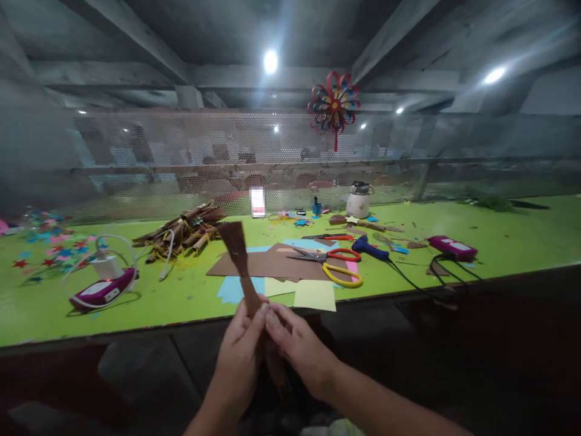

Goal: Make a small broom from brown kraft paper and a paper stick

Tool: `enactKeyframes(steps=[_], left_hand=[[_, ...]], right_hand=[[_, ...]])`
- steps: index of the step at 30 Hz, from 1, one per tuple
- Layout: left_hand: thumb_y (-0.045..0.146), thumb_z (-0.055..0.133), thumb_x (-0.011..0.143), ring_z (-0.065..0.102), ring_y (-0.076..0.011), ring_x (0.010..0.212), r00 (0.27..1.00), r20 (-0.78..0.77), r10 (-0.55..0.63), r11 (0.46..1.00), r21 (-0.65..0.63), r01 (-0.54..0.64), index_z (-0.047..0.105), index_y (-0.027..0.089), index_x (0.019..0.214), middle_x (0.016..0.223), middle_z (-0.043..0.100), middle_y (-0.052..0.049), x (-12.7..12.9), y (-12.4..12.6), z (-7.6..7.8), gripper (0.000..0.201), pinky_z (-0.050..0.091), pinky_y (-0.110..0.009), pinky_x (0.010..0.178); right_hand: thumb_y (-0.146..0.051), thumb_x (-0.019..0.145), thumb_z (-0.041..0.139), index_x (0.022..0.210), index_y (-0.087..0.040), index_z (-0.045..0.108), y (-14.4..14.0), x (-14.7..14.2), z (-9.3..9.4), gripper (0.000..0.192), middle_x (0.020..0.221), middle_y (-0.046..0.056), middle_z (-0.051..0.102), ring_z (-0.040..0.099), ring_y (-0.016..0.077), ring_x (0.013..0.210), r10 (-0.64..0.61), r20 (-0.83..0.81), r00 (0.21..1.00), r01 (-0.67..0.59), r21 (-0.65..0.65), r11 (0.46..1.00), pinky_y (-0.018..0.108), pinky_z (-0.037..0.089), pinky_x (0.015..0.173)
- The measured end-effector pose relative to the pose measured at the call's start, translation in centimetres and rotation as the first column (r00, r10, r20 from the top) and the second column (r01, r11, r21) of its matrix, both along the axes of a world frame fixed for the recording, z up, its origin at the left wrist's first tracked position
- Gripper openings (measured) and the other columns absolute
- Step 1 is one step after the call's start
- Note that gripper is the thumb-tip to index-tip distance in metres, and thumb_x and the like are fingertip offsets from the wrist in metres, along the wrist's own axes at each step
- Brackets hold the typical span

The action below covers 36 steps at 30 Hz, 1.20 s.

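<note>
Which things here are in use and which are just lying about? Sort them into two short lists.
In use:
- pleated brown paper strip, pinched between both hands
- left hand
- right hand

Lying about:
- scissors
- brown paper sheet
- yellow paper square
- blue glue gun
- pile of rolled brown paper pieces
- paper stars
- green table

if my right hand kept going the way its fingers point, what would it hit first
Almost at once the brown pleated paper strip that the right hand pinches, with the left hand just behind it; depth is hard to judge.
</note>
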<state>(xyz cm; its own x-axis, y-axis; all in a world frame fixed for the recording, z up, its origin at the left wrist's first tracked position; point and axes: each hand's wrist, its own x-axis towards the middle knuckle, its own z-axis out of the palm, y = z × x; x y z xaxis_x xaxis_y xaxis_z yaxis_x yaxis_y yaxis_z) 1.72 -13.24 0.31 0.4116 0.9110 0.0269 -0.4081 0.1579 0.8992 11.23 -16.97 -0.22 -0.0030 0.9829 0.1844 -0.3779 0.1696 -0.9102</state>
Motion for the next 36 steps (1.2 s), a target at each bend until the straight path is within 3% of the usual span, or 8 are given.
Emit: enactKeyframes(steps=[14, 22, 24, 26, 28, 30, 33, 36], left_hand=[[0.026, 0.065, 0.078, 0.061, -0.0149, 0.080, 0.970, 0.222, 0.098, 0.994, -0.062, -0.087, 0.053, 0.020, 0.097, 0.071, 0.057, 0.002, 0.8, -0.5, 0.6, 0.024, 0.047, -0.024, 0.073], [0.038, 0.060, 0.080, 0.064, -0.0209, 0.092, 0.901, -0.409, 0.141, 0.955, 0.296, -0.015, 0.063, 0.023, 0.104, 0.104, 0.068, -0.005, -4.4, -0.4, 0.4, 0.029, 0.052, -0.027, 0.078], [0.036, 0.054, 0.084, 0.065, -0.0200, 0.089, 0.804, -0.519, 0.289, 0.823, 0.564, 0.069, 0.065, 0.026, 0.100, 0.101, 0.068, -0.003, -6.3, -0.7, 1.9, 0.022, 0.052, -0.025, 0.075], [0.029, 0.053, 0.085, 0.062, -0.0193, 0.100, 0.739, -0.519, 0.430, 0.553, 0.798, 0.238, 0.063, 0.030, 0.107, 0.109, 0.066, -0.001, -7.1, -0.6, 4.1, 0.024, 0.048, -0.026, 0.086], [0.026, 0.051, 0.086, 0.055, -0.0202, 0.112, 0.694, -0.527, 0.490, 0.288, 0.850, 0.441, 0.053, 0.030, 0.123, 0.123, 0.059, -0.003, -6.4, 0.1, 6.2, 0.037, 0.044, -0.028, 0.093], [0.026, 0.054, 0.085, 0.048, -0.0230, 0.120, 0.601, -0.597, 0.532, 0.137, 0.761, 0.634, 0.043, 0.025, 0.131, 0.132, 0.052, -0.009, -4.8, 1.2, 7.5, 0.048, 0.041, -0.034, 0.098], [0.035, 0.067, 0.073, 0.048, -0.0315, 0.117, 0.476, -0.665, 0.576, -0.015, 0.574, 0.819, 0.039, 0.018, 0.133, 0.128, 0.053, -0.016, -2.4, 3.1, 7.4, 0.069, 0.037, -0.046, 0.098], [0.023, 0.057, 0.080, 0.060, -0.0248, 0.087, 0.375, -0.704, 0.603, -0.014, 0.460, 0.888, 0.052, 0.017, 0.111, 0.098, 0.065, -0.011, -1.3, 4.1, 6.3, 0.032, 0.045, -0.036, 0.077]], right_hand=[[-0.042, 0.094, 0.039, 0.085, -0.015, 0.051, -1.4, 1.3, -2.3, 0.030, 0.070, -0.003, 0.038, 0.030, 0.0083, 0.060, -0.079, 0.522, 0.849, 0.023, 0.113, 0.993, 0.021, 0.027, 0.052], [-0.038, 0.094, 0.037, 0.082, -0.016, 0.050, -0.5, 5.8, 0.0, 0.028, 0.061, -0.005, 0.039, 0.036, 0.0088, 0.054, 0.012, 0.736, 0.677, -0.027, 0.009, 1.000, 0.020, 0.028, 0.048], [-0.035, 0.094, 0.037, 0.083, -0.016, 0.052, -0.7, 7.1, 1.3, 0.027, 0.061, -0.004, 0.040, 0.037, 0.0090, 0.055, 0.053, 0.797, 0.602, -0.051, -0.028, 0.998, 0.020, 0.029, 0.049], [-0.034, 0.093, 0.038, 0.082, -0.015, 0.054, -0.9, 7.9, 2.7, 0.027, 0.062, -0.004, 0.042, 0.039, 0.0092, 0.056, 0.121, 0.852, 0.510, -0.110, -0.075, 0.991, 0.019, 0.031, 0.051], [-0.034, 0.093, 0.039, 0.083, -0.015, 0.056, -1.3, 8.4, 4.2, 0.027, 0.063, -0.003, 0.045, 0.041, 0.0094, 0.058, 0.193, 0.889, 0.415, -0.171, -0.132, 0.976, 0.019, 0.032, 0.052], [-0.034, 0.092, 0.040, 0.086, -0.015, 0.058, -1.5, 8.8, 5.5, 0.027, 0.065, -0.003, 0.047, 0.043, 0.0096, 0.059, 0.229, 0.914, 0.336, -0.215, -0.163, 0.963, 0.019, 0.033, 0.053], [-0.033, 0.092, 0.040, 0.089, -0.014, 0.060, -1.7, 9.7, 6.8, 0.028, 0.066, -0.002, 0.049, 0.045, 0.0100, 0.060, 0.235, 0.940, 0.248, -0.252, -0.172, 0.952, 0.020, 0.035, 0.055], [-0.037, 0.092, 0.039, 0.090, -0.015, 0.061, -1.8, 11.0, 7.3, 0.032, 0.068, -0.001, 0.050, 0.045, 0.0102, 0.061, 0.281, 0.940, 0.193, -0.265, -0.226, 0.938, 0.020, 0.035, 0.054]])
